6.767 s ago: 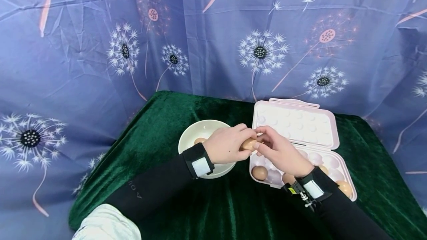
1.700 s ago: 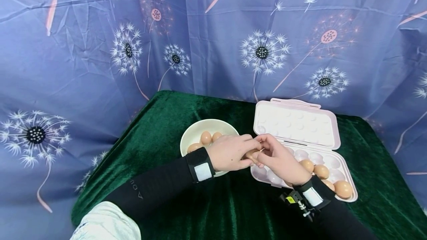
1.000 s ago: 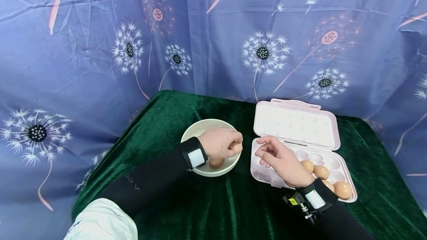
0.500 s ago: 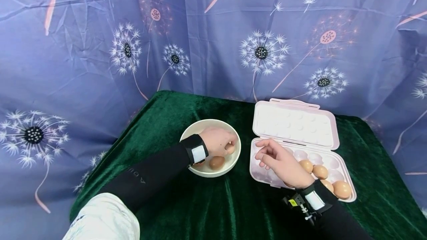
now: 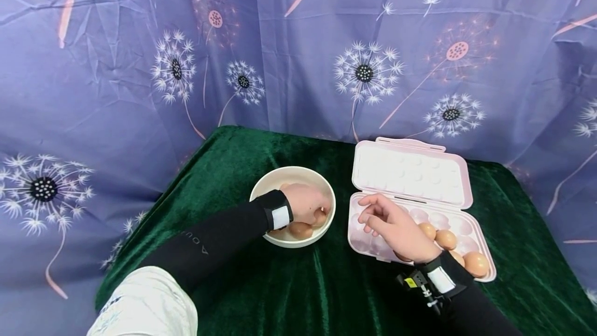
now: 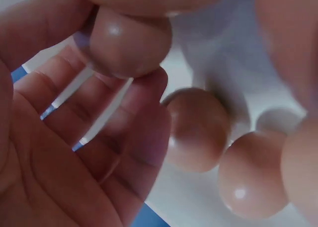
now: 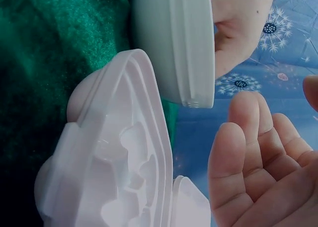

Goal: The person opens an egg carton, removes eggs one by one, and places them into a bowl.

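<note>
My left hand [image 5: 305, 203] is down inside the cream bowl [image 5: 293, 243], pinching a brown egg [image 6: 126, 43] between thumb and fingers. More brown eggs [image 6: 253, 175] lie in the bowl around it, partly hidden by the hand in the head view. Over the left part of the pink egg carton [image 5: 383, 257], my right hand [image 5: 396, 227] hovers with fingers loosely bent and nothing in them. Several eggs [image 5: 475, 264] sit in cups at the carton's right end, some partly behind the right wrist.
The carton's lid [image 5: 412, 172] is folded back away from me. Dark green velvet [image 5: 224, 180] covers the table. A blue dandelion-print curtain [image 5: 308, 66] stands behind and to the left.
Both hands met at an egg earlier; the left hand has since carried it left and down into the bowl. The carton's left-hand eggs are gone. The right hand stays over the carton.
</note>
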Demonstrator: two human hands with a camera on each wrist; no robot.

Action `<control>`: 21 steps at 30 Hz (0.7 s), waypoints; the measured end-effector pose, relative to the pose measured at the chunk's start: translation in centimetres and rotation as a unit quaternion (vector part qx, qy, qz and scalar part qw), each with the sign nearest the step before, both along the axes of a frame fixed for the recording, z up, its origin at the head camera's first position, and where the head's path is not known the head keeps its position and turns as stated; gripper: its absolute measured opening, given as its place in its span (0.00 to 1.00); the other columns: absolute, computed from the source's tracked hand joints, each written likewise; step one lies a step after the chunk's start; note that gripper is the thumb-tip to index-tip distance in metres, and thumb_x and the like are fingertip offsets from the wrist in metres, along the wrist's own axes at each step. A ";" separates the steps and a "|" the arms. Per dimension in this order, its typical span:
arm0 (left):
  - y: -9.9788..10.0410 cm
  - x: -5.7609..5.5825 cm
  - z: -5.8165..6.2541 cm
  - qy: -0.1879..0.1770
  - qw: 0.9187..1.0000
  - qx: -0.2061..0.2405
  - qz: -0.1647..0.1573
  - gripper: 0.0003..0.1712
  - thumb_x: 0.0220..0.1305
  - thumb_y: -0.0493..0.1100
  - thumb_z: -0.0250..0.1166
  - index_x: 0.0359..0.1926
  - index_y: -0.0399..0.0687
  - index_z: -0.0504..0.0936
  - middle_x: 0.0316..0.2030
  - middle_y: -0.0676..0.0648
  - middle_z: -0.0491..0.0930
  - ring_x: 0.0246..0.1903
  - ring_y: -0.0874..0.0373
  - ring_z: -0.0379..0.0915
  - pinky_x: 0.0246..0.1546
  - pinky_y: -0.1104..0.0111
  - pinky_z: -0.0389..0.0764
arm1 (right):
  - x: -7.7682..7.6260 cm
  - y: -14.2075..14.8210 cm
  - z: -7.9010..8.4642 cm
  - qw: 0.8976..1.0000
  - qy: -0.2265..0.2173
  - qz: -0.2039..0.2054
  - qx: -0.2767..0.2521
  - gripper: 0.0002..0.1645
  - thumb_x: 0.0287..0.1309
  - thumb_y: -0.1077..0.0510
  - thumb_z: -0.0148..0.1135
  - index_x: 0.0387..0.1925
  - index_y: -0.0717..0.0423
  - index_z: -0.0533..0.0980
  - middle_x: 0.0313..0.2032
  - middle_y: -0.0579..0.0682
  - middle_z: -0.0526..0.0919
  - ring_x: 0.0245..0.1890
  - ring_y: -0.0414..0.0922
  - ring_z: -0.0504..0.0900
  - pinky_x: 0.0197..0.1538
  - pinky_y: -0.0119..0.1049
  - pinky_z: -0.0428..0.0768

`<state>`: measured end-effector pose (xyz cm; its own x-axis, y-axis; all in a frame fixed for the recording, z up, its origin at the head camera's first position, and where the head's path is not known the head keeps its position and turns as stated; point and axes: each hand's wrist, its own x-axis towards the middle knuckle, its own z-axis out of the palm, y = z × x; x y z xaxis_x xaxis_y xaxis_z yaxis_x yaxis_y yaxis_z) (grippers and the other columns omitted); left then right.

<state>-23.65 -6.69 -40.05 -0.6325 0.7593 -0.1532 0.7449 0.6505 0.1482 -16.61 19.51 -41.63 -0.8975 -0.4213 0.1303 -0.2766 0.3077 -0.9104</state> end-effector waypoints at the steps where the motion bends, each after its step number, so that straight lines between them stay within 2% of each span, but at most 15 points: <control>1: 0.0 0.0 0.0 -0.003 1.000 -0.002 -0.003 0.05 0.63 0.43 0.68 0.35 0.62 0.85 0.26 0.59 0.74 0.28 0.58 0.68 0.28 0.64 0.69 | 0.0 0.0 0.0 1.000 0.000 0.000 0.001 0.18 0.68 0.67 0.56 0.58 0.64 0.70 0.39 0.65 0.80 0.34 0.57 0.82 0.37 0.37 0.82; 6: -0.2 0.1 -0.2 -0.013 1.000 -0.001 -0.023 0.05 0.64 0.42 0.68 0.35 0.61 0.85 0.25 0.60 0.74 0.30 0.58 0.68 0.32 0.64 0.69 | 0.0 -0.2 0.2 1.000 0.002 -0.002 0.008 0.18 0.69 0.67 0.56 0.58 0.64 0.70 0.39 0.65 0.80 0.34 0.55 0.82 0.37 0.38 0.81; 10: -0.1 0.1 0.0 -0.015 0.999 -0.008 -0.029 0.08 0.64 0.44 0.69 0.43 0.62 0.87 0.32 0.61 0.79 0.33 0.60 0.71 0.36 0.66 0.71 | 0.0 0.0 0.4 1.000 0.004 -0.001 0.014 0.17 0.69 0.67 0.56 0.57 0.61 0.71 0.40 0.66 0.80 0.34 0.54 0.83 0.38 0.38 0.82; 13: -0.1 0.2 0.3 -0.020 1.000 -0.008 -0.011 0.19 0.59 0.46 0.72 0.53 0.64 0.85 0.43 0.59 0.82 0.36 0.61 0.73 0.37 0.66 0.74 | 0.1 0.4 0.6 0.999 0.011 -0.007 0.031 0.16 0.69 0.66 0.56 0.57 0.59 0.71 0.40 0.65 0.80 0.34 0.55 0.82 0.37 0.39 0.81; 16: -0.2 0.3 0.8 -0.021 1.000 0.011 0.003 0.25 0.57 0.45 0.72 0.57 0.64 0.83 0.51 0.57 0.82 0.38 0.61 0.74 0.39 0.66 0.75 | 0.4 1.2 1.1 0.998 0.011 -0.028 0.058 0.16 0.71 0.64 0.56 0.57 0.56 0.71 0.40 0.61 0.81 0.33 0.52 0.82 0.36 0.39 0.80; 18: -0.2 0.4 1.2 -0.010 1.000 0.025 0.013 0.25 0.58 0.45 0.71 0.58 0.62 0.82 0.52 0.56 0.82 0.40 0.61 0.75 0.41 0.66 0.76 | 0.4 1.7 1.3 0.996 0.007 -0.044 0.071 0.15 0.71 0.62 0.56 0.57 0.54 0.72 0.41 0.60 0.81 0.34 0.51 0.82 0.35 0.40 0.80; 21: -0.1 0.6 1.9 0.018 0.999 0.046 0.021 0.22 0.65 0.46 0.67 0.60 0.59 0.80 0.52 0.55 0.81 0.43 0.61 0.76 0.44 0.66 0.76 | 0.4 2.6 1.4 0.994 0.010 -0.061 0.093 0.15 0.71 0.61 0.55 0.56 0.51 0.73 0.42 0.59 0.82 0.34 0.49 0.82 0.36 0.38 0.78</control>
